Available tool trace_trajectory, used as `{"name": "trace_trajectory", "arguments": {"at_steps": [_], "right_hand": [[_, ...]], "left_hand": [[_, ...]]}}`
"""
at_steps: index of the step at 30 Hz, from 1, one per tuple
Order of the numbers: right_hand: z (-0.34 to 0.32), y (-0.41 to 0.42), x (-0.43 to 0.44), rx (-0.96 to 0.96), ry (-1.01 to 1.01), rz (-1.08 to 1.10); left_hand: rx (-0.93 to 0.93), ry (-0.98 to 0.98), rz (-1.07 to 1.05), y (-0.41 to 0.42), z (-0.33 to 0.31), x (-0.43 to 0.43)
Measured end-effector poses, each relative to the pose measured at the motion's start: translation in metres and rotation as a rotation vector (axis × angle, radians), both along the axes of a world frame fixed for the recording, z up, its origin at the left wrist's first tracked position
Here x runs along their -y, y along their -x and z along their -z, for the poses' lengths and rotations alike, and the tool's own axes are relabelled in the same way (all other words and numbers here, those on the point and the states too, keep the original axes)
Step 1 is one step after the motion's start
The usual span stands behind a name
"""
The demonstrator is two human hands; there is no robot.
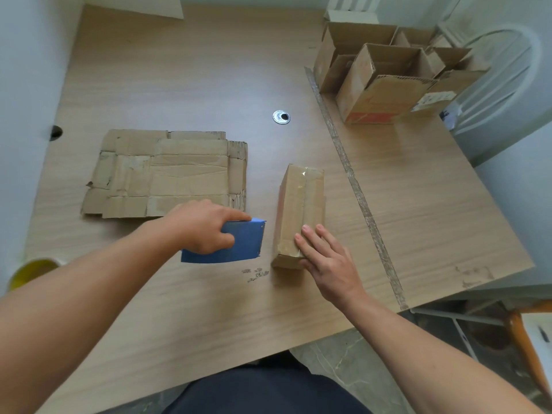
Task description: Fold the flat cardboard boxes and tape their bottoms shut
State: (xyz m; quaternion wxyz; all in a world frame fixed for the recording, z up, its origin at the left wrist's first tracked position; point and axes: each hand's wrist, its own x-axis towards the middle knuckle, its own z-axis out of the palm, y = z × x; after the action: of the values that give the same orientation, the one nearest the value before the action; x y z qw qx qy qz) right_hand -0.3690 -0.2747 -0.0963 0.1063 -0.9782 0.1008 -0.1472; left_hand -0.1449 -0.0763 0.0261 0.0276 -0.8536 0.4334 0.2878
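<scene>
As seen from the head view, entry one: folded box [300, 204], taped seam uppermost, right of centre on the table [209, 85], long axis running near to far. Right hand [327, 261], the nearer, lies flat on its near end, fingers straight, pressing, grasping nothing. Left hand [203, 227], just left of the box, grips a blue tape cutter [246, 243], index finger extended along its top. Flat cardboard stack [167, 174] lies beyond that hand.

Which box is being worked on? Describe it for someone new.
On the wooden table, look right of the flat cardboard stack. The small closed box lies there with clear tape along its top seam, the right hand resting on its near end; the boxes at the far corner stand open.
</scene>
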Motion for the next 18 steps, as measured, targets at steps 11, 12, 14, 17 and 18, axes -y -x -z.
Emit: {"name": "trace_trajectory", "arguments": {"at_steps": [11,12,14,17,18], "right_hand": [[0.002,-0.001,-0.004,-0.011,-0.133,0.019],[0.002,-0.002,-0.004,-0.008,-0.144,0.020],[0.000,-0.003,-0.005,0.004,-0.165,0.021],[-0.005,-0.009,-0.012,0.026,-0.207,0.029],[-0.007,-0.011,-0.017,0.028,-0.222,0.031]], "left_hand": [[0.038,0.013,0.018,0.018,-0.004,0.033],[0.039,0.008,0.018,0.017,-0.004,0.034],[0.039,0.001,0.009,0.017,-0.003,0.034],[0.102,0.018,-0.041,0.020,0.007,0.038],[0.140,0.034,-0.064,0.023,0.011,0.040]]}}
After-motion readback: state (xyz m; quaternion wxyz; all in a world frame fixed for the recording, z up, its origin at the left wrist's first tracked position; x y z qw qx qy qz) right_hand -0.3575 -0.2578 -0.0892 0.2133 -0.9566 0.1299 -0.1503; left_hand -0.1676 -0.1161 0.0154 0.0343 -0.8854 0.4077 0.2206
